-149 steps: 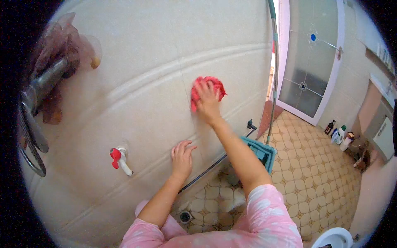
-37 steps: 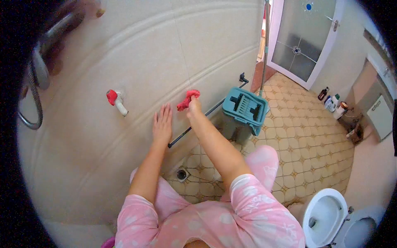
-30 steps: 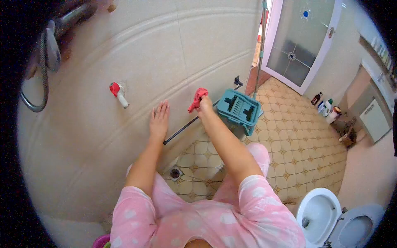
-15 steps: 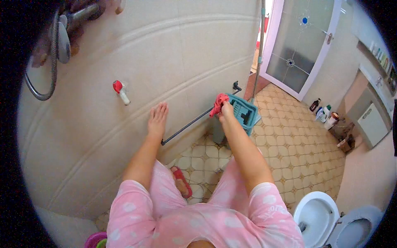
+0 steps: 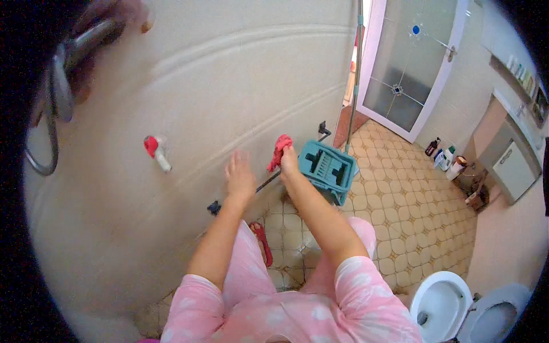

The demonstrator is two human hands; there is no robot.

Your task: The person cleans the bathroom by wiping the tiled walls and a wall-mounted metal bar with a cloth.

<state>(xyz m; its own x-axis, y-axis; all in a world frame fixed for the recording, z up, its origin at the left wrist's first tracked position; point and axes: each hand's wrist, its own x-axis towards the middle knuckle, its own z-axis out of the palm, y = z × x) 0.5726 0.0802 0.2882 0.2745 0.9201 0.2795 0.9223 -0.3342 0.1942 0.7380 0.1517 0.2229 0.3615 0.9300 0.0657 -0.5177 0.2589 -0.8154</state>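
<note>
My right hand point(image 5: 289, 159) is closed on a crumpled red cloth point(image 5: 279, 152), close to the tiled wall point(image 5: 229, 91) and just left of the teal mop bucket point(image 5: 327, 167). To its left, my left hand point(image 5: 240, 176) holds nothing; its fingers are apart, slightly blurred, at the wall. Beneath both hands a dark pipe point(image 5: 267, 182) runs low along the wall, partly hidden by my left hand and forearm. A white tap with a red handle point(image 5: 151, 146) sticks out of the wall further left.
A shower head with its hose point(image 5: 54, 120) hangs at the upper left. The mop pole point(image 5: 355, 86) stands by the glass door point(image 5: 406, 63). Bottles point(image 5: 446, 155) line the right wall. An open toilet point(image 5: 437, 303) is at the lower right. A red slipper point(image 5: 263, 243) is on my foot.
Over the last half second, my right hand has moved left with the red cloth, away from over the bucket. My left hand has shifted right along the wall. The view has tilted slightly.
</note>
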